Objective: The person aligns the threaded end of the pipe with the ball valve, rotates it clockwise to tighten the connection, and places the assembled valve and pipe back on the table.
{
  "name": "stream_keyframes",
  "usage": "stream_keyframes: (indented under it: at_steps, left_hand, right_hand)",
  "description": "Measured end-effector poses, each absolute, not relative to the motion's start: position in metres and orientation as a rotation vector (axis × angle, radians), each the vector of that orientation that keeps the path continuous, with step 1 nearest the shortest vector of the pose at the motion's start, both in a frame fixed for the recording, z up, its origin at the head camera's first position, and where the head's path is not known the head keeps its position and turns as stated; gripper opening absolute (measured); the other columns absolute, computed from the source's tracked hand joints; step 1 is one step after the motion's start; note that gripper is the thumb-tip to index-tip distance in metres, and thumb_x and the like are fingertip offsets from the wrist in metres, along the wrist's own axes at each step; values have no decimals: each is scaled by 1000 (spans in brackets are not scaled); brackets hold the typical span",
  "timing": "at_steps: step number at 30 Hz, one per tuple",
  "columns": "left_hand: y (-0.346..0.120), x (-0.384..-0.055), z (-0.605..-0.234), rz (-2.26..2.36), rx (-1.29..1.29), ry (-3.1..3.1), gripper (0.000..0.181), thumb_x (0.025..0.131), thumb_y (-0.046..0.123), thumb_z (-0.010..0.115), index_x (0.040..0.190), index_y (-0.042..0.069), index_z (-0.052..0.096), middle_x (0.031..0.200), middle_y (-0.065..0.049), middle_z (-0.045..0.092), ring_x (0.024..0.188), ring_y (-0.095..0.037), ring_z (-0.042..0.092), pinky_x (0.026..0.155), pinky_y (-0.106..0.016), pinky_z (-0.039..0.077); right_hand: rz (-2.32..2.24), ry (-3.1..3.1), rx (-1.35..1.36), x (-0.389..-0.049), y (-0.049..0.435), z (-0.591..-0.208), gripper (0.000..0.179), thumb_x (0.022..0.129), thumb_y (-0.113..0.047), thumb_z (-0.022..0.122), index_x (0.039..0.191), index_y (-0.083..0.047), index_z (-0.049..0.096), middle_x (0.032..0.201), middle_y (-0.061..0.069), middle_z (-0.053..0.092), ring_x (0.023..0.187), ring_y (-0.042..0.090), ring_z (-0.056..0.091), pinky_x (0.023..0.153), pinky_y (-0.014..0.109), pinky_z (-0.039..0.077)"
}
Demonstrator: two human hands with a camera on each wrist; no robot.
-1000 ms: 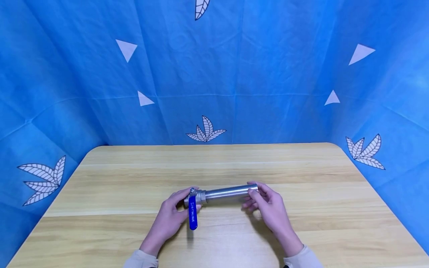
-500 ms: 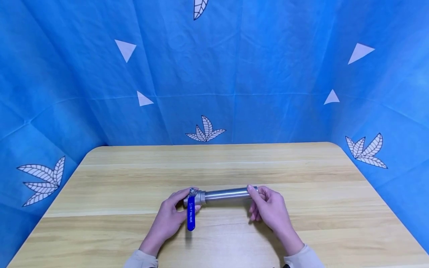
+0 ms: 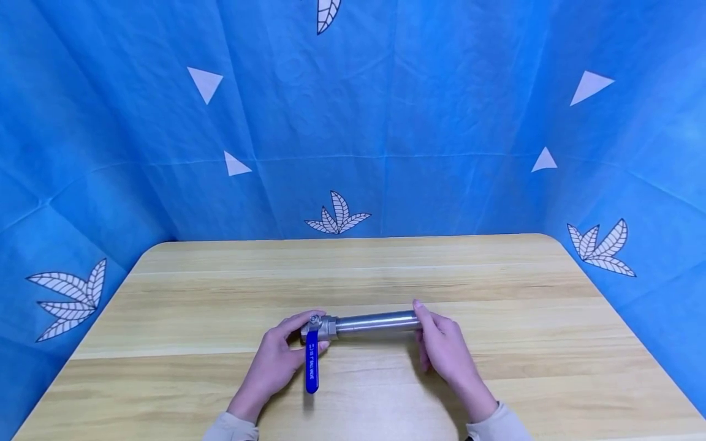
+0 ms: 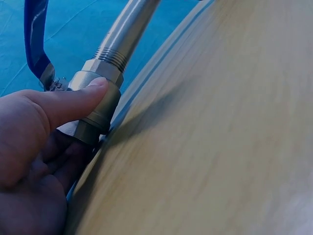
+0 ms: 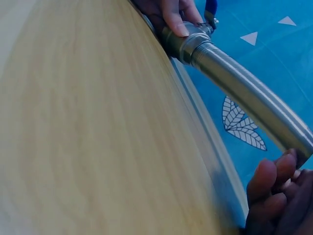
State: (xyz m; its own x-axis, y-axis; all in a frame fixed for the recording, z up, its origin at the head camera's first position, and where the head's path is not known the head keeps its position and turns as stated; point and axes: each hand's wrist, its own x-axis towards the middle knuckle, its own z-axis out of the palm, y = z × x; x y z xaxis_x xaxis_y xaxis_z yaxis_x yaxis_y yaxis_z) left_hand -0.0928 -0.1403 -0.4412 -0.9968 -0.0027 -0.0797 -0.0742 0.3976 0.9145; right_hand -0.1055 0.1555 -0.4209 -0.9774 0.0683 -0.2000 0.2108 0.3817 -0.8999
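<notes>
A steel ball valve [image 3: 325, 327] with a blue lever handle [image 3: 312, 364] is joined to a long metal pipe [image 3: 377, 322]. Thumb and fingers of my left hand [image 3: 278, 361] grip the valve body from the left; the lever points toward me. At the pipe's far right end, my right hand [image 3: 448, 352] pinches the pipe, its thumb on top and its fingers curled beneath. In the left wrist view, threads [image 4: 110, 58] show where the pipe enters the valve's hex end. The pipe's tip is partly hidden by the right hand in the head view.
A light wooden table [image 3: 220, 282] lies under the hands. Behind it and at both sides hangs a blue cloth [image 3: 441, 122] with white triangles and leaf prints.
My right hand has rolled over the pipe's end, its thumb shifting forward and its lower fingers tucking under. The valve's lever has tilted slightly toward me. The left hand keeps its grip.
</notes>
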Motion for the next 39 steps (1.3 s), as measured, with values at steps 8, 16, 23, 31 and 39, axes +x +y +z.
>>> stream_keyframes:
  at_steps: [8, 16, 23, 31, 39]
  left_hand:
    - [-140, -92, -440, 1708, -67, 2574, 52, 89, 19, 89, 137, 33, 73, 141, 1, 73, 141, -32, 62, 121, -60, 45]
    - [-140, -92, -439, 1718, -61, 2565, 52, 89, 19, 89, 136, 34, 74, 142, 2, 72, 141, -32, 61, 121, -60, 45]
    - [-140, -92, -440, 1711, -72, 2558, 52, 89, 20, 89, 136, 35, 74, 142, 2, 72, 142, -32, 60, 122, -62, 44]
    - [-140, -93, -440, 1711, -102, 2540, 53, 89, 18, 89, 136, 35, 74, 140, 3, 73, 143, -33, 60, 123, -62, 42]
    - [-140, -93, -439, 1704, -104, 2527, 54, 89, 19, 89, 137, 37, 73, 145, 4, 70, 148, -33, 55, 125, -62, 39]
  right_hand:
    - [-1859, 2388, 109, -106, 157, -420, 37, 112, -34, 54, 97, -3, 68, 77, 11, 72, 64, 22, 66, 58, 29, 55]
    - [-2039, 2258, 32, -109, 158, -421, 37, 109, -24, 65, 142, -8, 66, 106, 19, 75, 85, 21, 76, 81, 29, 66]
    - [-2057, 2247, 80, -109, 158, -422, 26, 108, -24, 67, 126, -4, 68, 96, 21, 74, 70, 19, 71, 65, 30, 64]
    - [-2019, 2150, -232, -110, 173, -420, 53, 95, -6, 79, 142, 4, 59, 115, 32, 71, 85, 28, 79, 77, 44, 69]
    - [-1975, 2203, -192, -113, 178, -424, 47, 90, -6, 85, 134, -1, 69, 124, 22, 75, 103, 19, 77, 94, 28, 64]
